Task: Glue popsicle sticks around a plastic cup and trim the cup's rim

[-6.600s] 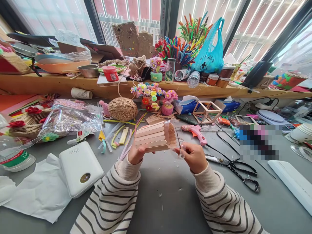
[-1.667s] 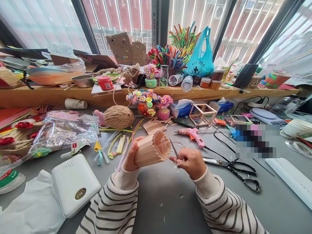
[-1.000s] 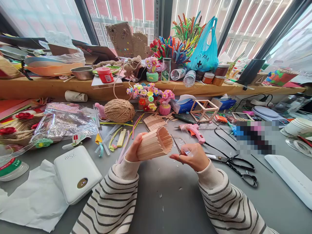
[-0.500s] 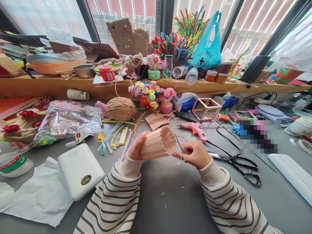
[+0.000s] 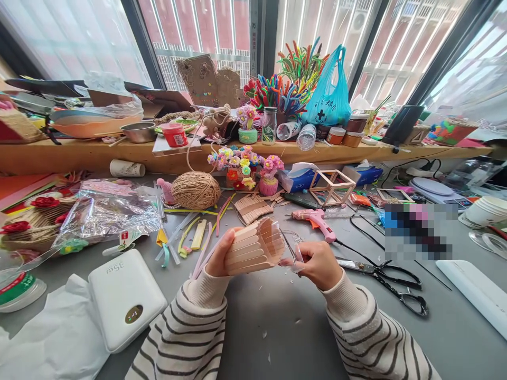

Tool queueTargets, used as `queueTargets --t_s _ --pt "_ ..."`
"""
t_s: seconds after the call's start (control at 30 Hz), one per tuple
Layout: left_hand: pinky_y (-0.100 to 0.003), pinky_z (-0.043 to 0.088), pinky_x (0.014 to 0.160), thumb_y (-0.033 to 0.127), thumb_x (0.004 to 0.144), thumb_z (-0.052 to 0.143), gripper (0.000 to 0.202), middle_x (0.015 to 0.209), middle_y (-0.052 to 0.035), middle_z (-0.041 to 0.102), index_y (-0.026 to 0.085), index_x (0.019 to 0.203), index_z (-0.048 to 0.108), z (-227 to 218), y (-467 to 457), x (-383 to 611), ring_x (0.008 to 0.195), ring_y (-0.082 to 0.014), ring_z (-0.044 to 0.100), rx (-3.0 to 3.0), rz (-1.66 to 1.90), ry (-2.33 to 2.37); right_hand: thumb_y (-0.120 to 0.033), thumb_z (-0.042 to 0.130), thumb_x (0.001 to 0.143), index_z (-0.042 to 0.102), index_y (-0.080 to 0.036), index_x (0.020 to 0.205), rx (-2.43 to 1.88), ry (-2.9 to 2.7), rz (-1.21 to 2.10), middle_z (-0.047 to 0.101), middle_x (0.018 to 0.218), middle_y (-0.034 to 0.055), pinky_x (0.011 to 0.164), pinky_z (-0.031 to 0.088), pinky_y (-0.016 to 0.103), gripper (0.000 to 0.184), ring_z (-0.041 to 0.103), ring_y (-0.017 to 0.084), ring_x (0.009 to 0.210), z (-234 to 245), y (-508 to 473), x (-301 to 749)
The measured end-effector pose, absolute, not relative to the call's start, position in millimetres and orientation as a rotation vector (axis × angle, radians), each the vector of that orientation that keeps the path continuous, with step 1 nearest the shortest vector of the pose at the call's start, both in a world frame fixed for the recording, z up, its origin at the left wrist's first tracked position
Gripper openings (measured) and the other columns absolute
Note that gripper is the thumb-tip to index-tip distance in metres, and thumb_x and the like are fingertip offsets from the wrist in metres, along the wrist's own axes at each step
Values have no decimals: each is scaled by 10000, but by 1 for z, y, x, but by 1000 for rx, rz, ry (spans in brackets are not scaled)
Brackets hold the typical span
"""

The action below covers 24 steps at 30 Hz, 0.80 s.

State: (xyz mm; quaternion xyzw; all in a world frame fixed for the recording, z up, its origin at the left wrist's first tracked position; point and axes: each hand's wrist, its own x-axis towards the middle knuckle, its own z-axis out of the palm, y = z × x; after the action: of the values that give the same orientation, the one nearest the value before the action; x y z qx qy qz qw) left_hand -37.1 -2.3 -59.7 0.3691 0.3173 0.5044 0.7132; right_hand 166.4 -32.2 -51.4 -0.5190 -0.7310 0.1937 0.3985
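My left hand [image 5: 220, 254] is wrapped around a cup made of popsicle sticks [image 5: 250, 249], tipped on its side with its scalloped mouth facing right. Just off that mouth, my right hand [image 5: 320, 263] pinches thin dark metal tweezers [image 5: 288, 244], their tips pointing up and left near the rim. A clear, film-like scrap [image 5: 298, 257] shows by the right fingertips; whether it is plastic or dried glue I cannot tell. Behind the hands lie a pink hot glue gun [image 5: 315, 220] and a bundle of popsicle sticks [image 5: 253, 209].
Black-handled scissors [image 5: 396, 279] lie right of my right hand, beside the glue gun's cord. A white power bank [image 5: 127, 301] and white paper [image 5: 55, 327] are at the left. A twine ball [image 5: 196, 190], crocheted flowers [image 5: 237, 163] and a wooden stick frame [image 5: 331, 188] stand farther back.
The view has tilted up a little, so everything sits lower. My right hand and the tweezers have come slightly closer to the cup's mouth. Both holds are unchanged.
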Motion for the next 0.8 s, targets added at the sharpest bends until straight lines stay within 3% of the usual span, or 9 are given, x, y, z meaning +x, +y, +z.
queueTargets --t_s 0.17,0.37,0.8 --pt "-339 489 707 503 685 575 419 861 -91 690 145 888 651 -48 -7 -32 769 -232 635 798 1128 662 -518 614 660 304 -177 377 -1323 -1870 523 338 371 -53 391 218 219 541 255 53 401 -51 -34 167" --pt "-324 479 645 495 687 576 399 816 -74 680 157 893 622 -62 -3 -38 689 -210 623 831 1091 726 -529 636 616 341 -171 402 -1349 -1886 447 305 404 -61 408 193 216 510 250 51 424 -50 -36 167" --pt "-332 492 725 523 684 594 460 878 -76 682 143 942 625 -53 -4 -37 757 -208 630 796 1030 609 -554 560 663 272 -177 382 -1342 -1763 539 321 370 -50 392 204 209 551 239 49 405 -49 -35 163"
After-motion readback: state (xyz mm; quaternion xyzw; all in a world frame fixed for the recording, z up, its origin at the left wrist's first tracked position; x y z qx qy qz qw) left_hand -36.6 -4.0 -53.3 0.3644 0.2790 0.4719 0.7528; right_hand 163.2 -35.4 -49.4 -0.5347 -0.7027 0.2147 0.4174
